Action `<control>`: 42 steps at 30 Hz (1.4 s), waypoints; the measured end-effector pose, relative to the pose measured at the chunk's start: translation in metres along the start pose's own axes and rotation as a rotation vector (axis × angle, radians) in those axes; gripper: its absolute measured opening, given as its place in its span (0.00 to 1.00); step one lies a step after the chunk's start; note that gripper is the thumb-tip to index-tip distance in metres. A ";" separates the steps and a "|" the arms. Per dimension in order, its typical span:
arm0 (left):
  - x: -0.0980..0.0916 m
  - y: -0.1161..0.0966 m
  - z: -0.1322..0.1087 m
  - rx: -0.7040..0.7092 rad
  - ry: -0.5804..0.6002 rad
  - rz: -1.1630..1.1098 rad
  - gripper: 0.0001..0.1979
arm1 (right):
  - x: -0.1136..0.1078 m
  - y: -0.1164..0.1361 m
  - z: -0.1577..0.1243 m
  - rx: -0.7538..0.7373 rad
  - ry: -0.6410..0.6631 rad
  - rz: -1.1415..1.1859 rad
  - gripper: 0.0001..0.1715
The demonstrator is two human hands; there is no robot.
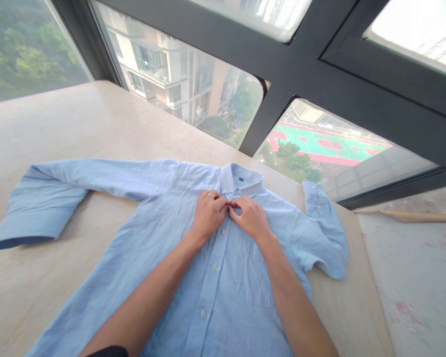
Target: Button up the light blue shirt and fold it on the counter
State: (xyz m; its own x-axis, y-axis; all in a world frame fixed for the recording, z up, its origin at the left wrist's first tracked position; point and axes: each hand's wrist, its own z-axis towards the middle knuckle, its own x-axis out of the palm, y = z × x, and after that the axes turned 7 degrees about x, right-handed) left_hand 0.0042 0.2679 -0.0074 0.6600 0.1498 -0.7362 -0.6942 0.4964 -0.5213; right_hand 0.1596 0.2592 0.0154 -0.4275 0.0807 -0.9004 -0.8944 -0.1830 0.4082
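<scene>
A light blue long-sleeved shirt [148,258] lies front side up, its collar [247,184] toward the window and its sleeves spread to both sides. Just below the collar, my left hand [209,213], with a ring on one finger, pinches the front placket. My right hand [250,216] pinches the same spot from the other side, fingertips nearly touching the left ones. Whatever button sits between the fingers is hidden. Farther down the placket, white buttons [214,267] show in a row. A chest pocket [254,277] lies beside my right forearm.
The shirt rests on a pale marble-like sill [78,119]. Dark grey window frames [282,69] rise behind it. At the right, a wall with a faded floral pattern [412,277] borders the sill. Buildings and a sports court show outside.
</scene>
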 end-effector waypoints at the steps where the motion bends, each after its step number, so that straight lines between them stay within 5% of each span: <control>1: 0.000 0.000 0.000 -0.003 0.003 -0.003 0.07 | 0.001 0.002 -0.001 0.022 -0.012 -0.015 0.04; 11: -0.001 -0.001 0.001 -0.074 0.050 -0.020 0.10 | 0.015 0.008 -0.001 0.130 -0.103 0.000 0.04; 22: -0.003 -0.001 0.002 -0.079 0.043 -0.033 0.08 | 0.009 -0.008 0.002 0.042 -0.006 0.168 0.03; 36: 0.001 0.001 0.001 -0.041 0.059 -0.030 0.13 | 0.008 -0.027 0.008 -0.039 0.014 0.324 0.12; 42: 0.000 -0.003 0.000 0.011 0.083 0.077 0.15 | 0.012 -0.019 0.007 0.049 -0.071 0.250 0.17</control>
State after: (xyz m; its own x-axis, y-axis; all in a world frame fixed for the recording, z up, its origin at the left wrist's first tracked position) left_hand 0.0060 0.2665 -0.0062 0.5787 0.1166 -0.8071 -0.7382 0.4956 -0.4577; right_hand 0.1708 0.2709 -0.0021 -0.6426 0.1081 -0.7586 -0.7644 -0.1582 0.6250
